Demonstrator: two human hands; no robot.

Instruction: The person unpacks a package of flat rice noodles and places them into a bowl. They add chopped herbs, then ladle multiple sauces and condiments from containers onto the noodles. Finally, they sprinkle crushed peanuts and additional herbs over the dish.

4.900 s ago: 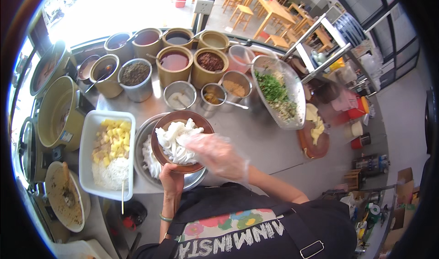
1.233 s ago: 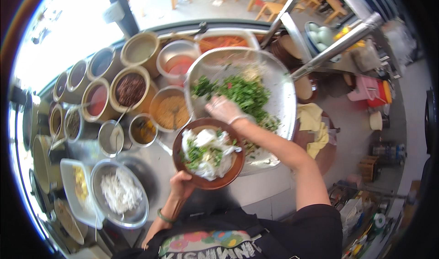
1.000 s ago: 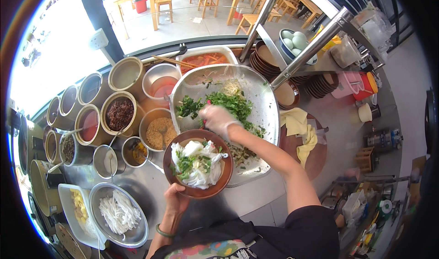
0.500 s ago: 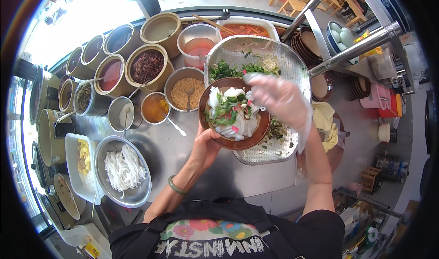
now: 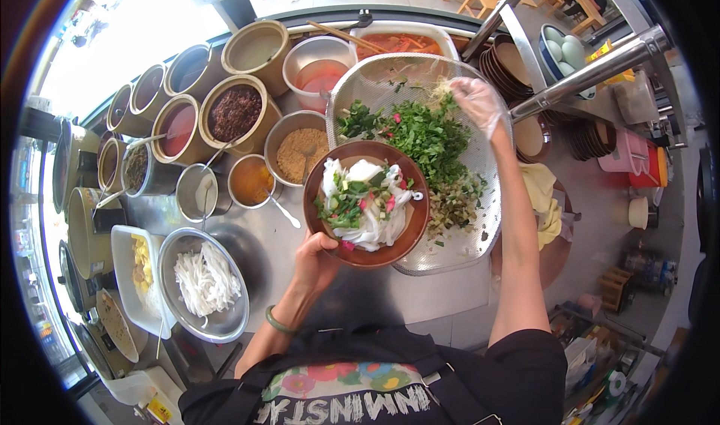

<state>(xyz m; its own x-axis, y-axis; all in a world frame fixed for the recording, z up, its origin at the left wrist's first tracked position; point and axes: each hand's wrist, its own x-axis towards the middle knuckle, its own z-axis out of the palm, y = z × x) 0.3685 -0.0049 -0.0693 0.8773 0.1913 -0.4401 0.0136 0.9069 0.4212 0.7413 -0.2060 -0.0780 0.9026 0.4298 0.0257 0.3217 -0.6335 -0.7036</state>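
Note:
My left hand [image 5: 316, 258] grips the near left rim of a brown bowl [image 5: 421, 222], thumb on the edge. In the bowl lie white rice noodles [image 5: 369, 235] topped with chopped greens and small pink pieces. The bowl is held over the near left part of a perforated metal tray [image 5: 450, 256]. My right hand [image 5: 478, 103], in a clear plastic glove, is at the tray's far right, fingers closed on thin pale shreds [image 5: 439, 91]. Chopped green herbs [image 5: 431, 136] and a diced green-brown topping [image 5: 457, 208] lie nearer in the tray.
Several tan crocks [image 5: 259, 58] and metal bowls of seasonings stand to the left and far left. A steel bowl of white noodles [image 5: 206, 282] sits at the near left. A metal rail [image 5: 592, 73] and stacked brown bowls [image 5: 504, 69] are at the far right.
My right hand has moved from above the bowl to the pale shreds at the far right of the tray. The bowl has shifted slightly left and nearer, uncovering more herbs.

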